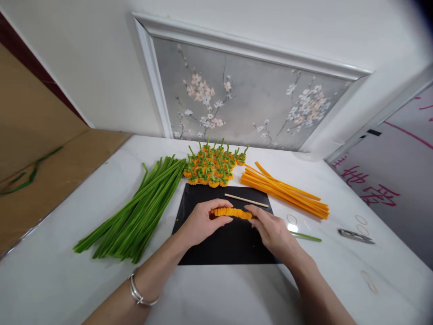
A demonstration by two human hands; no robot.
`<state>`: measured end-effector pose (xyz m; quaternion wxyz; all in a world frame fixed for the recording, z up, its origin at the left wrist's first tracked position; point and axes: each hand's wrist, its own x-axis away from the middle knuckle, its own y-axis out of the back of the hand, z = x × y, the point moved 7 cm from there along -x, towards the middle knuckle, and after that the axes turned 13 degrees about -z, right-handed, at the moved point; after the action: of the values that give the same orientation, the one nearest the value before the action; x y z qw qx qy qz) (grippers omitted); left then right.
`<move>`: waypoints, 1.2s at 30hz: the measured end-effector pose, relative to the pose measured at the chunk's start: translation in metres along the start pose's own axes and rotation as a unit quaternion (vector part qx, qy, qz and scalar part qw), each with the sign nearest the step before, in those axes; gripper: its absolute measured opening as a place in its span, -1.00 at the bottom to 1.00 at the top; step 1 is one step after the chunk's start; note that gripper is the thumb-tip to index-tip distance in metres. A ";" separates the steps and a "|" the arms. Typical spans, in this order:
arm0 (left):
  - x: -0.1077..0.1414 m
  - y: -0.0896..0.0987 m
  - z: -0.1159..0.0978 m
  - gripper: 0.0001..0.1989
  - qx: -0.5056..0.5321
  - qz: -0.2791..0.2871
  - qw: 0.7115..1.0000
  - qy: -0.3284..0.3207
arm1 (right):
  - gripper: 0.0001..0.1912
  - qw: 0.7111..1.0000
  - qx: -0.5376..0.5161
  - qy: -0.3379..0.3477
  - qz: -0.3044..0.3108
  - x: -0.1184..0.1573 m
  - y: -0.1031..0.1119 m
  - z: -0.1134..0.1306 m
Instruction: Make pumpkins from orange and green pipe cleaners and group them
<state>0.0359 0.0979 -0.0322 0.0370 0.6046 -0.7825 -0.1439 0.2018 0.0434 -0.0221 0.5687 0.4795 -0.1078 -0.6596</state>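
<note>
An orange coiled pipe cleaner stretches between my two hands above a black mat. My left hand pinches its left end between thumb and fingers. At the opposite end, my right hand has its fingers closed on the coil near a dark tip. Just behind the hands a thin wooden stick lies on the mat. A single green pipe cleaner rests on the white table by my right wrist, partly hidden behind it.
Long green pipe cleaners are heaped at left. Finished small orange pumpkins with green stems stand behind the mat. Orange pipe cleaners lie at right, near thread snips and several rubber bands. A wall panel rises behind.
</note>
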 end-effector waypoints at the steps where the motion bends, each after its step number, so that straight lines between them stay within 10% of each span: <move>1: -0.001 0.000 0.002 -0.76 0.016 0.000 1.000 0.011 | -0.67 1.000 -0.001 0.001 -0.007 0.000 0.002 0.000; 29: 0.002 -0.006 0.011 -0.76 0.015 0.026 0.999 0.024 | -0.72 0.988 0.107 0.104 -0.037 0.001 0.008 0.009; 36: 0.001 -0.004 0.009 -0.77 0.030 0.027 0.998 0.041 | -0.76 0.999 0.018 0.025 -0.021 0.003 0.003 -0.004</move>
<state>0.0368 0.0978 -0.0423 0.0550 0.5894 -0.8004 -0.0944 0.2076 0.0418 -0.0235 0.5488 0.5082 -0.0955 -0.6569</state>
